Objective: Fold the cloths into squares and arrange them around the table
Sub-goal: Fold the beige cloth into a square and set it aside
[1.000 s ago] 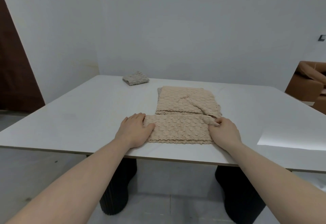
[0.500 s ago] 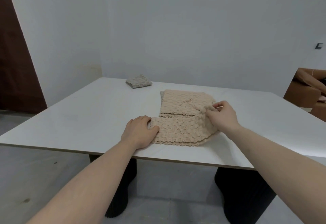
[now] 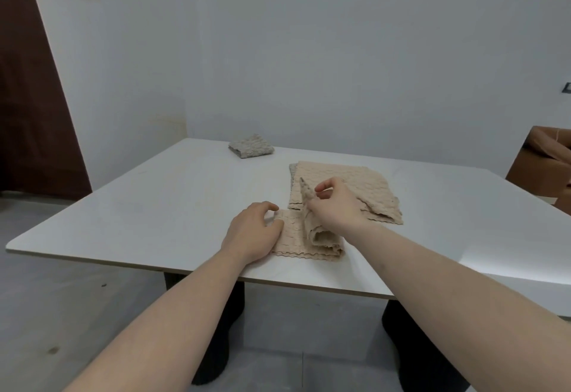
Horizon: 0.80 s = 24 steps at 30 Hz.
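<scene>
Two hands work a beige waffle-knit cloth (image 3: 312, 231) at the white desk's (image 3: 154, 206) near edge: left hand (image 3: 251, 232) pinning its left end, right hand (image 3: 332, 204) pinching the right end leftward across.

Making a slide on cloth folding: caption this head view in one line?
Right hand pinches the beige cloth end leftward while left hand holds the other end.
</scene>
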Each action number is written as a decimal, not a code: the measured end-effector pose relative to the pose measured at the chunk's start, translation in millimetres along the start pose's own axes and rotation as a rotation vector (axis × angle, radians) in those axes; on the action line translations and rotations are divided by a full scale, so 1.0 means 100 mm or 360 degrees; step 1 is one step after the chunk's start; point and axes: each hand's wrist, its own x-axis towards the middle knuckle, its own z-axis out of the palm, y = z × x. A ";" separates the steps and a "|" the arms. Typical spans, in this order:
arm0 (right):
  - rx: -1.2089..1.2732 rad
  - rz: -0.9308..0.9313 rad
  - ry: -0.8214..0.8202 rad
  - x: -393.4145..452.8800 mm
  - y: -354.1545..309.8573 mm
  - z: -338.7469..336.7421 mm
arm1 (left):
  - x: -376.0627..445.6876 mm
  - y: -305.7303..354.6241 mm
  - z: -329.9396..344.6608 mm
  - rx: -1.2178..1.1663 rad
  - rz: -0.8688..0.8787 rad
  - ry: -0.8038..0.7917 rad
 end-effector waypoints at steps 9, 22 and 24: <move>0.0165 -0.0013 -0.0402 -0.15 0.07 0.09 | 0.08 -0.05 0.02 -0.0234 -0.0031 0.0056; -0.0499 -0.0506 -0.0161 -0.24 0.79 -0.17 | 0.09 -0.08 0.04 -0.0267 -0.0067 0.0084; -0.0581 -0.0513 -0.0218 -0.22 0.83 -0.15 | 0.08 -0.08 0.05 -0.0226 -0.0048 0.0098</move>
